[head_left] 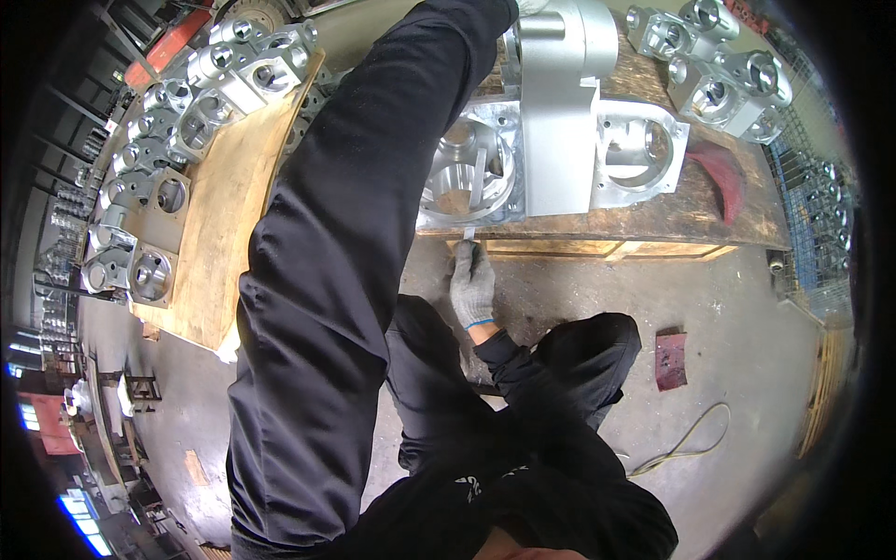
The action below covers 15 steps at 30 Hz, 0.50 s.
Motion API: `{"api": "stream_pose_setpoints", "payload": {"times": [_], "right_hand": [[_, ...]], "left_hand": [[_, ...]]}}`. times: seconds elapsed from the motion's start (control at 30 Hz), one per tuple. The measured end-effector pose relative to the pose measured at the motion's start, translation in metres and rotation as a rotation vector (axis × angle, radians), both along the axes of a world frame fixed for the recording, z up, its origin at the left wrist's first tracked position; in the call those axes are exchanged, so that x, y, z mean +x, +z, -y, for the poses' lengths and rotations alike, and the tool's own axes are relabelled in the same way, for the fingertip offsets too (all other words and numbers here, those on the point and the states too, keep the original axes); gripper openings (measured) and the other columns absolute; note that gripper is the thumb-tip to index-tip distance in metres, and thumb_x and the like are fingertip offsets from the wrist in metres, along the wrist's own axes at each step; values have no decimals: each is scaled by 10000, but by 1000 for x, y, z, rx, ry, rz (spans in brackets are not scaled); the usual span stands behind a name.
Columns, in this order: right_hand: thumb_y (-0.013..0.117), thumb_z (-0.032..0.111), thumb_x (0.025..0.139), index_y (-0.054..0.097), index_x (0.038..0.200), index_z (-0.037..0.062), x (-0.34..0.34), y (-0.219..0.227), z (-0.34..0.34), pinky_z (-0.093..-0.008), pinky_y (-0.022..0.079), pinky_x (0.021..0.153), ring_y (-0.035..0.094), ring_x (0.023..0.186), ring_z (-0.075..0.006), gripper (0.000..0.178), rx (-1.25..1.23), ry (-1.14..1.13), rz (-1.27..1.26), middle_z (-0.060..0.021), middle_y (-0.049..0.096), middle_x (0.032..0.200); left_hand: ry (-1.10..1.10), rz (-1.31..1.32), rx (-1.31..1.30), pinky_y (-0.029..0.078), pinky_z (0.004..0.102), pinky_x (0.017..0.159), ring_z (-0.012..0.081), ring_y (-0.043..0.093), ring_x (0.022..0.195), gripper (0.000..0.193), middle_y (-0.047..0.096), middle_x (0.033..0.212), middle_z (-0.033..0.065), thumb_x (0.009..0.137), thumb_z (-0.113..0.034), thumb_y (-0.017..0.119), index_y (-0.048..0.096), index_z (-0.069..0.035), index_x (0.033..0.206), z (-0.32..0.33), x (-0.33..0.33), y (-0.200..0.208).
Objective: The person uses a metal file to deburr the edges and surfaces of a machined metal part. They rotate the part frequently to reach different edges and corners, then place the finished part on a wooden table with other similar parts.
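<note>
My right hand (473,285), in a grey knit glove with a blue cuff, is closed around the lower end of a flat silver metal strip (469,233), file-like in shape. The strip runs up to the near edge of a silver cast metal housing (513,201) with a wide round bore. A similar flat strip shows across that bore; I cannot tell if it is the same piece. My left arm stretches far forward, and only a bit of the gloved left hand (534,6) shows at the top edge, beside a tall silver casting (560,121). Its fingers are hidden.
The housings stand on a worn wooden workbench (691,219), with a red cloth-like piece (719,177) at right. More castings (728,84) sit at the far right. Another wooden table (224,205) at left bears several castings. On the floor lie a dark red sheet (670,359) and a hose (686,448).
</note>
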State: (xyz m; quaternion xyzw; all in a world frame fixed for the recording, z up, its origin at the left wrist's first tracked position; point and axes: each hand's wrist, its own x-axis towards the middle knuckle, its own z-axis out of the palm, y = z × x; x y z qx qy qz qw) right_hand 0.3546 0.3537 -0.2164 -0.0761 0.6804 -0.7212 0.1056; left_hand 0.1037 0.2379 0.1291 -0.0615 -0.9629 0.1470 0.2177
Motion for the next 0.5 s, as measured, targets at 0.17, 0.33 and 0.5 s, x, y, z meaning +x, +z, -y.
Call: {"api": "stream_pose_setpoints", "payload": {"times": [0.17,0.33,0.5], "right_hand": [[572,460,1080,618,948,30,4,29,0,-307,435,550,534,631,-117,451,-332,153,412,-8,590,777],[534,396,1101,641,981,45,6,37,-7,-291,427,541,514,633,-90,387,-152,80,320,29,559,725],[560,375,1090,585,975,79,-3,24,-6,-291,437,415,524,474,-107,318,-277,173,361,11,539,665]], "left_hand": [[72,-29,302,495,515,1021,438,687,1098,520,734,1096,275,1049,-315,378,777,16,1005,5,-6,-2],[47,-63,329,499,521,1010,439,688,1087,517,732,1106,277,1051,-307,371,769,21,1021,6,-8,-2],[14,-47,85,528,530,964,436,704,1049,470,738,1074,278,1054,-236,372,773,9,1033,12,-10,-2]]}}
